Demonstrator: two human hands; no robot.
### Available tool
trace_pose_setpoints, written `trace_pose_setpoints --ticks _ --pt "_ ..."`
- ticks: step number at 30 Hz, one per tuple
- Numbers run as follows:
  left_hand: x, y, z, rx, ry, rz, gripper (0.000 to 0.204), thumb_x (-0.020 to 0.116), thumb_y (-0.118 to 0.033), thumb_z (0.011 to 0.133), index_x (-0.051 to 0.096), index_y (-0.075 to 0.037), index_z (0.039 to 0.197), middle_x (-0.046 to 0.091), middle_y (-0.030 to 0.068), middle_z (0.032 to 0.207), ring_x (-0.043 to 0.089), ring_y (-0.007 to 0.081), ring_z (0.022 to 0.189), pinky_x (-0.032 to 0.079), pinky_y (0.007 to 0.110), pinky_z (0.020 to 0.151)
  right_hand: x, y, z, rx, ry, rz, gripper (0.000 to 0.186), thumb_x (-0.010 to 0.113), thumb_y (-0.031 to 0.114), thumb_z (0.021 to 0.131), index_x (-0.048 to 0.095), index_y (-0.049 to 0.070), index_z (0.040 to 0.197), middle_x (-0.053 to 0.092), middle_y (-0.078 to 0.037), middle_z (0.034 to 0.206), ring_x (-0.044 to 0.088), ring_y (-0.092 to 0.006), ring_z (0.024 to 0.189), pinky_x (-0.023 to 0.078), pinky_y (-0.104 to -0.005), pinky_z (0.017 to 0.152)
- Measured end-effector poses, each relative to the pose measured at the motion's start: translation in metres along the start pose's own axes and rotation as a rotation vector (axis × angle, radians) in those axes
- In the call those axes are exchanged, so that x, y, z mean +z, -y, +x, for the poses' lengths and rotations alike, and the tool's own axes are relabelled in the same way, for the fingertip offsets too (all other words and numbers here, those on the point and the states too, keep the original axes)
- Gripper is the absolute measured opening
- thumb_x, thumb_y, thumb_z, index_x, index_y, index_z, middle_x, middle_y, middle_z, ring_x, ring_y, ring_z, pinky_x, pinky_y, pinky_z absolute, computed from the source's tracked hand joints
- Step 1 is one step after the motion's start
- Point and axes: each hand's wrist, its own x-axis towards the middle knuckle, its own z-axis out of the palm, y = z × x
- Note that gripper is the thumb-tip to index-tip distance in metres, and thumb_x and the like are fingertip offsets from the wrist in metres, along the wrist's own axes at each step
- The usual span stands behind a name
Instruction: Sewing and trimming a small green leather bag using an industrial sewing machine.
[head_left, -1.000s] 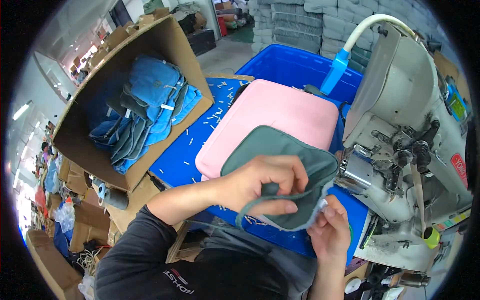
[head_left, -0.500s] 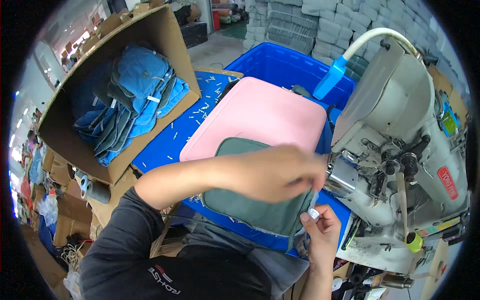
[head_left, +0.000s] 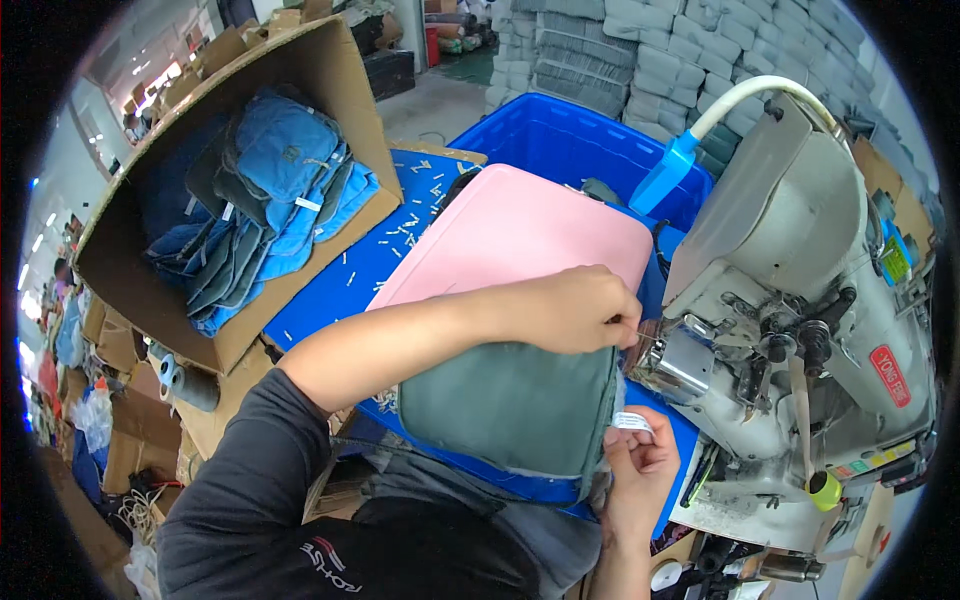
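Observation:
A dark green padded fabric piece (head_left: 510,410) with rounded corners lies in front of me, partly under my left forearm. My left hand (head_left: 590,310) reaches across above it. Its thumb and fingers are pinched together beside the metal head of the sewing machine (head_left: 680,365); a thin strand seems to show at the fingertips, too fine to name. At the fabric's right edge, my right hand (head_left: 640,465) grips the border between thumb and fingers. A small white label (head_left: 631,421) sticks out there, against the right fingers.
A pink board (head_left: 530,230) lies on the blue table (head_left: 330,290), which is strewn with small white scraps. To the left, a cardboard box (head_left: 365,130) holds several blue and grey fabric pieces (head_left: 290,150). Behind stands a blue bin (head_left: 540,120); a white hose (head_left: 760,85) arches over the machine.
My left hand has moved from the fabric's right edge, a little up and away, to beside the machine head. The fabric's far part is now covered by my forearm, and more of the label shows.

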Motion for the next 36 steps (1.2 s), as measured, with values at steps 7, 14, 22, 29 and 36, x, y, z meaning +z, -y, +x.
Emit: trace_pose_setpoints --ticks 7,14,22,29,36 --pt "-0.01 0.019 0.001 -0.091 0.167 -0.368 0.017 0.061 -0.015 0.092 0.063 0.002 0.095 0.066 0.0079 0.087 0.062 0.0154 0.085 0.048 0.031 0.077 0.003 0.013 0.009 -0.054 -0.071 0.007 0.03 0.063 -0.011 0.083 0.056 -0.001 0.111 0.06 0.0 0.087 0.055 -0.0037 0.077 0.042 -0.0154 0.069" --pt "-0.012 0.024 0.032 -0.202 0.204 -0.565 0.021 0.065 -0.004 0.085 0.063 0.005 0.104 0.066 0.0056 0.093 0.059 0.0099 0.088 0.046 0.026 0.077 -0.002 0.014 0.019 -0.039 -0.116 0.029 0.031 0.063 -0.01 0.084 0.055 -0.001 0.113 0.061 -0.001 0.086 0.056 -0.0037 0.075 0.042 -0.0151 0.067" --pt "-0.018 0.011 0.046 -0.228 0.245 -0.758 0.035 0.065 0.006 0.079 0.058 0.001 0.113 0.066 0.0055 0.099 0.062 0.0121 0.091 0.047 0.025 0.08 0.001 0.009 0.018 -0.061 -0.149 0.071 0.029 0.059 -0.01 0.087 0.053 -0.003 0.113 0.062 -0.003 0.087 0.056 -0.0049 0.075 0.042 -0.0161 0.065" --pt "-0.013 0.011 0.056 -0.106 0.141 -0.678 0.046 0.061 0.008 0.082 0.052 0.002 0.127 0.063 0.0077 0.116 0.055 0.0159 0.113 0.043 0.029 0.095 0.005 0.003 0.017 -0.099 -0.162 0.094 0.027 0.057 -0.011 0.088 0.053 -0.003 0.113 0.062 -0.004 0.09 0.056 -0.0053 0.077 0.043 -0.0173 0.068" --pt "-0.01 0.019 0.056 -0.018 0.093 -0.6 0.032 0.06 0.0 0.086 0.058 0.003 0.117 0.065 0.0105 0.114 0.058 0.0218 0.112 0.044 0.033 0.094 0.012 0.004 0.018 -0.06 -0.171 0.1 0.03 0.055 -0.012 0.087 0.052 -0.004 0.116 0.063 -0.005 0.094 0.059 -0.0064 0.083 0.044 -0.018 0.074"
